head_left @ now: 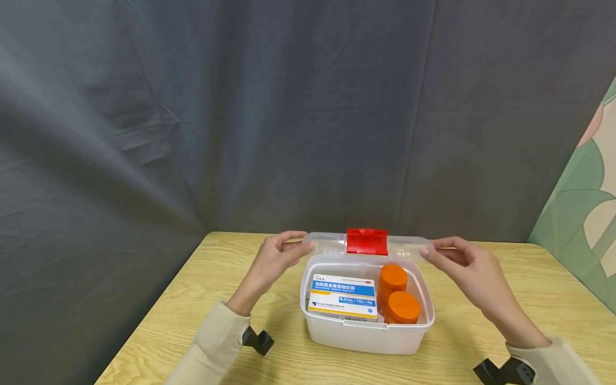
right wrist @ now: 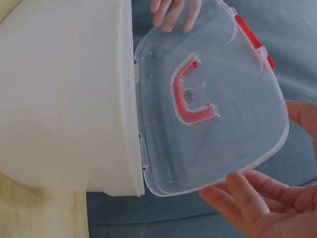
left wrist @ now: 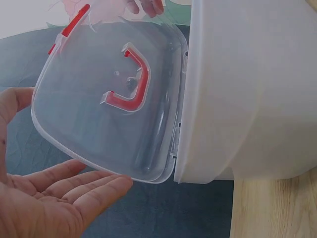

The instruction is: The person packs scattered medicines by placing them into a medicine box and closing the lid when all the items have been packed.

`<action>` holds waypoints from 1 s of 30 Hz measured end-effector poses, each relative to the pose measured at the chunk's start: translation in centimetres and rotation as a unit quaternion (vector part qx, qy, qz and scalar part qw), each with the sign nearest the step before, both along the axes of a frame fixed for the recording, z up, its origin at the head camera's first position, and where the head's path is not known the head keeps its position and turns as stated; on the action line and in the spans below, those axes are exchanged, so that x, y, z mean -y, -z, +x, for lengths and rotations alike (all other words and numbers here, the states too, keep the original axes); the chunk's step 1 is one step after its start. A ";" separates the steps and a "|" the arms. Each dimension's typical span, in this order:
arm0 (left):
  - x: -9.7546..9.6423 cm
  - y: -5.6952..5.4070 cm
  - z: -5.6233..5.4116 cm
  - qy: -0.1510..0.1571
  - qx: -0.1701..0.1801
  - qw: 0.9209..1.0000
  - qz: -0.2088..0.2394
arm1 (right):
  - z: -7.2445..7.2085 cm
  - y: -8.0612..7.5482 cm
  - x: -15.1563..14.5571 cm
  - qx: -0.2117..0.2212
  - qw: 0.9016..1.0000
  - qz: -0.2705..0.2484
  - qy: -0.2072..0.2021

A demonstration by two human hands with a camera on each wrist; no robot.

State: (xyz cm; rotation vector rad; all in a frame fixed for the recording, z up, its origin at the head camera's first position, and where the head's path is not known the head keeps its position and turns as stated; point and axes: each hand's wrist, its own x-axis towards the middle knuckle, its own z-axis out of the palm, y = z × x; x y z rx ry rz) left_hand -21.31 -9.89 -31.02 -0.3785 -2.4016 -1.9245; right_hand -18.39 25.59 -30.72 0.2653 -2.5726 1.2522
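A white translucent plastic box (head_left: 361,339) sits on the table with its clear hinged lid (head_left: 327,243) raised at the back. My left hand (head_left: 269,262) holds the lid's left edge between thumb and fingers. At the opposite edge, my right hand (head_left: 474,272) pinches the lid the same way. A red clasp (head_left: 367,241) is on the lid's free edge, and a red handle (left wrist: 141,91) shows on its top in both wrist views. Inside the box lie a blue, white and yellow medicine carton (head_left: 343,297) and two bottles with orange caps (head_left: 403,307).
The light wooden table (head_left: 192,299) carries the box near its middle. A dark grey curtain (head_left: 308,117) hangs behind the table. At the far right is a patterned green and cream panel (head_left: 584,187). Black wrist devices (head_left: 257,340) are strapped at both sleeves.
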 end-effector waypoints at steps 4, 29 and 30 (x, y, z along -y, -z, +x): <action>0.2 0.2 0.3 0.005 -0.004 1.000 -0.015 | 0.2 0.4 0.0 -0.010 1.000 -0.014 -0.005; 1.5 3.7 0.9 0.080 -0.071 0.994 0.023 | 1.8 4.6 0.4 -0.086 0.989 -0.108 -0.058; 1.6 3.9 1.0 0.079 -0.075 0.994 0.018 | 1.9 4.8 0.4 -0.090 0.987 -0.116 -0.064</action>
